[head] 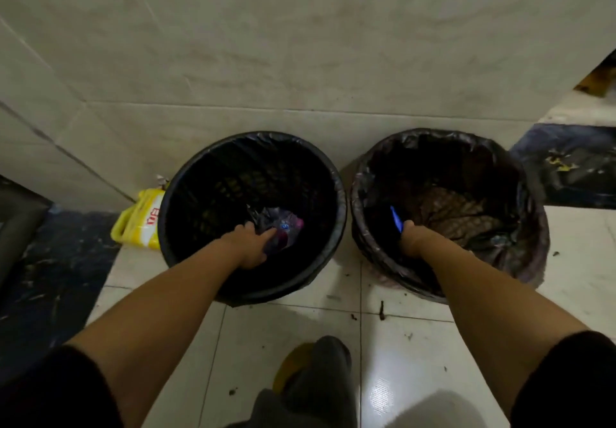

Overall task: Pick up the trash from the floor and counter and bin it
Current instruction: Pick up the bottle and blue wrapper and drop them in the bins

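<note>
Two round black bins lined with dark bags stand side by side against the tiled wall. My left hand (251, 244) reaches into the left bin (186, 191) and grips a crumpled plastic wrapper (286, 227) with purple and pink print. My right hand (411, 236) is over the near rim of the right bin (533, 201), closed around a thin blue item (396, 219) that sticks up from the fist. The right bin holds brownish trash at its bottom.
A yellow jug (141, 222) leans between the left bin and the wall. Small bits of debris (381, 309) dot the white floor tiles. A dark marble step (566, 167) rises at right, and a dark floor strip (50, 277) runs at left. My foot (316, 371) stands below.
</note>
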Demonstrator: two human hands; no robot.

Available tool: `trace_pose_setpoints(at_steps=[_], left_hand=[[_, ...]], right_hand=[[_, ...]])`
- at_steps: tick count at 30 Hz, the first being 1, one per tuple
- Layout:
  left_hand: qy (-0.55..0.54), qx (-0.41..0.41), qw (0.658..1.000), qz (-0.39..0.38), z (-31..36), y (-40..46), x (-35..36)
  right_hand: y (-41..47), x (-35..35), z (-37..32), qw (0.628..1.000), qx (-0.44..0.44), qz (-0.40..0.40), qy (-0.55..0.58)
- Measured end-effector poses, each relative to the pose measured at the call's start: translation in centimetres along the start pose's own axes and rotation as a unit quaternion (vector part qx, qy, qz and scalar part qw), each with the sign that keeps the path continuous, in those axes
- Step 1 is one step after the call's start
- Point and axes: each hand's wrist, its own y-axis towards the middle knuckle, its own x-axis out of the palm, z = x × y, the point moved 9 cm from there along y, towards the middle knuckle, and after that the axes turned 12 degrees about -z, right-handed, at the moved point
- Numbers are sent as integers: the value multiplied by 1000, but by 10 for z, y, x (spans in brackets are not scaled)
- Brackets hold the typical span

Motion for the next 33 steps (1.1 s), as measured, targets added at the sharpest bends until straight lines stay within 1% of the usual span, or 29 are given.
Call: trace_pose_setpoints(at_steps=[2, 4, 7, 9, 11, 14, 18, 21, 25, 27, 29, 33], left_hand=[[0, 1, 1000, -29, 7, 15, 13], [-3, -2, 999, -53, 8, 19, 22], [-16, -9, 997, -79, 0, 14, 23], [-24, -16, 997, -65, -7, 3, 10], [-33, -18, 999, -18, -12, -16, -15], [-43, -4, 996, 78, -9, -56, -67], [-42, 39, 975, 216, 32, -119, -137], [-26, 94, 957, 274, 98, -159, -174], [25, 194, 933, 304, 227, -199, -193], [60, 247, 918, 306, 300, -217, -188], [100, 292, 905, 293, 374, -233, -174], [168, 378, 873, 259, 506, -266, -125]], right_hand=[[16, 14, 5, 999, 17, -50, -7], [22, 22, 8, 997, 19, -73, -20], [13, 16, 7, 998, 8, -59, -25], [-4, -2, 7, 1000, -7, -18, -18], [-25, -27, 9, 999, -26, 32, -6], [-67, -65, 19, 994, -45, 101, 14], [-134, -103, 56, 980, -52, 192, 30], [-185, -118, 105, 965, -36, 256, 46], [-242, -100, 212, 948, 33, 305, 89], [-266, -76, 275, 943, 74, 304, 112], [-290, -41, 339, 937, 117, 299, 138], [-332, 48, 443, 920, 189, 276, 205]])
